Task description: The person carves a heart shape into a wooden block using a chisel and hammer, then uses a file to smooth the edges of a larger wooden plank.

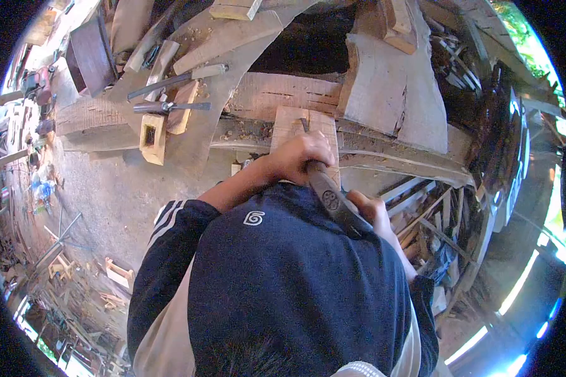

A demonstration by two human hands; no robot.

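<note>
A long dark tool (328, 196) with a round emblem on its side lies slantwise in front of my chest. My left hand (300, 156) is wrapped round its front part, and a narrow dark tip shows just beyond the fingers. Farther back along the same tool, close to my body, my right hand (372, 210) is closed against its side; some of its fingers are hidden. Under the tip is a pale flat board (285, 124), which rests across a thick timber beam (283, 92) and reaches back toward my body.
At the left, a hammer (170, 107) and a long-handled tool (176, 81) lie on timber beside a wooden block with a square hole (152, 139). A wide slab (393, 88) stands ahead right. Scrap wood (431, 220) is piled at the right.
</note>
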